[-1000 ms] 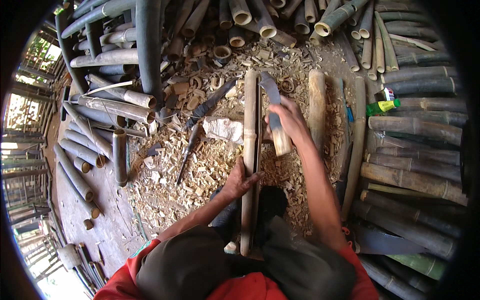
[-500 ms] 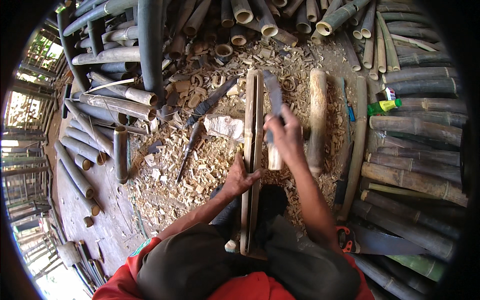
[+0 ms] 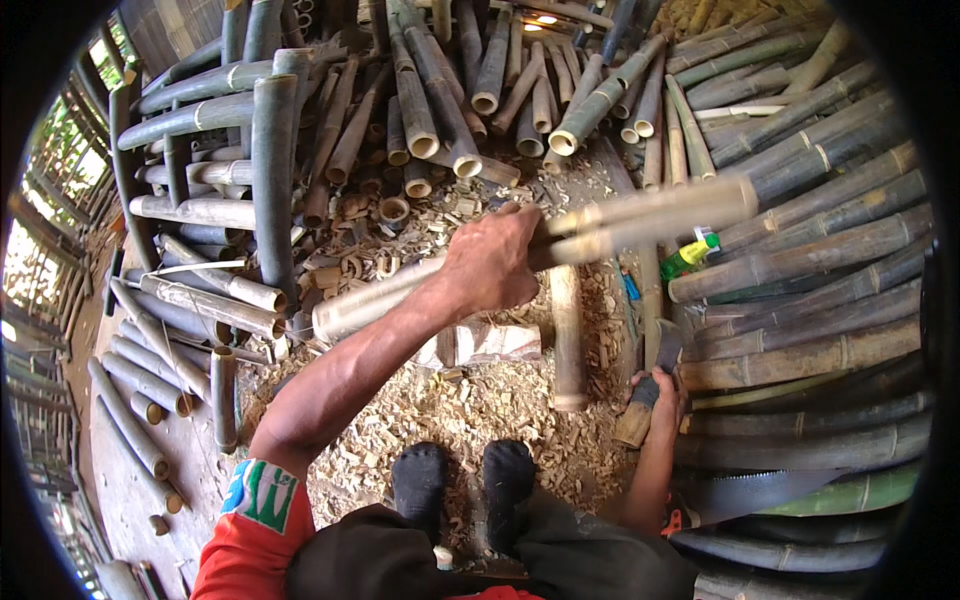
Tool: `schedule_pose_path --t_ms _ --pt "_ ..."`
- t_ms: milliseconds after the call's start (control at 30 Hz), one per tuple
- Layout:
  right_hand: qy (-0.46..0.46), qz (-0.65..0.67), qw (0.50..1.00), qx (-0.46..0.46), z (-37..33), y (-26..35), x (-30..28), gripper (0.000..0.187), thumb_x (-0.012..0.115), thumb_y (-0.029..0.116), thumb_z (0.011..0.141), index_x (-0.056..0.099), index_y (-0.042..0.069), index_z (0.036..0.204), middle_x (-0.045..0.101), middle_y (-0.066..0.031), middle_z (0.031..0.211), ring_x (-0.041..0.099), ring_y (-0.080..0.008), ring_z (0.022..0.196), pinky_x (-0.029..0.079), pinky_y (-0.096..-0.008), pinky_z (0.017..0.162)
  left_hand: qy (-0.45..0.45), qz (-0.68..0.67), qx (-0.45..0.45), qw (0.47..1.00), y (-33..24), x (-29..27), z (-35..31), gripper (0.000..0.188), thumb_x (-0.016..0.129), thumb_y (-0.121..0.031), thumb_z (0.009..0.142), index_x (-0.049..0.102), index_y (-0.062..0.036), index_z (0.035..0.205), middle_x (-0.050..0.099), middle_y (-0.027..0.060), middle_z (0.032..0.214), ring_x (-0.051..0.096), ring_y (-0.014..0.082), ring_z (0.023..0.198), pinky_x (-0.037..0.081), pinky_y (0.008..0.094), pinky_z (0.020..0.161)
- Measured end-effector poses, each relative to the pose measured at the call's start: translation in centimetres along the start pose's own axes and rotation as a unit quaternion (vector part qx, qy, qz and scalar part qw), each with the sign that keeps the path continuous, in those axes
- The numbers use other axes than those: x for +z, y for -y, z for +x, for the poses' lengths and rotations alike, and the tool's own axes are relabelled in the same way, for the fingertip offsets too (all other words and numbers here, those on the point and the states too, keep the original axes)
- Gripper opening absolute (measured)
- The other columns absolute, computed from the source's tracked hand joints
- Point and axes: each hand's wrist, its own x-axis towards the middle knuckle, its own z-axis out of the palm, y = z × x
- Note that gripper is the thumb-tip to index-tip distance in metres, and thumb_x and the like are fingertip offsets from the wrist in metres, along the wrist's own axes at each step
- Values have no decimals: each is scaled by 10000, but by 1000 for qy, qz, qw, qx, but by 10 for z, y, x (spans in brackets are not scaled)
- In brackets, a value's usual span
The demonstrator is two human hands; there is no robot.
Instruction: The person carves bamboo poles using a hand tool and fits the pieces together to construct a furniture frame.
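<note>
My left hand point(image 3: 492, 258) is wrapped around the middle of a bamboo tube point(image 3: 655, 218), which lies crosswise above the chips, blurred by motion. A lengthwise slot shows in its right part; my hand and forearm hide part of it. Low at the right, my right hand point(image 3: 662, 398) is closed round a machete, its short dark blade point(image 3: 670, 345) pointing away from me and its wooden handle end point(image 3: 632, 426) toward me. Below the tube lie a pale wood block point(image 3: 492, 343) and another bamboo piece point(image 3: 568, 350).
Wood chips point(image 3: 450, 415) cover the floor around my feet point(image 3: 508, 490). Long bamboo poles point(image 3: 800, 355) are stacked at the right, with a saw point(image 3: 760, 490) near my right forearm. A green bottle point(image 3: 690, 255) rests by the stack. More bamboo point(image 3: 270, 190) stands at the left.
My left hand has lifted the slotted bamboo tube from upright between my legs and swung it crosswise, farther away. My right hand has moved the machete down to the right. The view has shifted.
</note>
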Motion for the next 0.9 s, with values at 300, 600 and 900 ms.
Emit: schedule_pose_path --t_ms 300,600,900 --pt "28 -87 995 36 -24 -37 -53 311 603 278 973 625 13 1135 681 -119 781 646 -217 566 529 -345 512 122 267 192 936 54 94 -77 236 797 -159 823 695 -208 1030 674 4 1078 587 240 1231 210 697 1217" --pt "190 -115 968 118 -77 -50 23 298 627 211 993 600 16 1218 666 -96 791 650 -182 619 537 -321 543 93 301 102 944 125 127 -134 558 664 -70 911 534 -202 1437 430 160 1538 353 346 1474 204 631 1261" --pt "304 -171 908 232 -132 -42 77 323 600 203 1017 551 9 1270 642 -60 857 649 -147 653 538 -306 561 59 -192 -367 908 54 193 -236 1001 869 -568 730 458 146 1299 666 324 1097 675 435 1029 537 498 941"
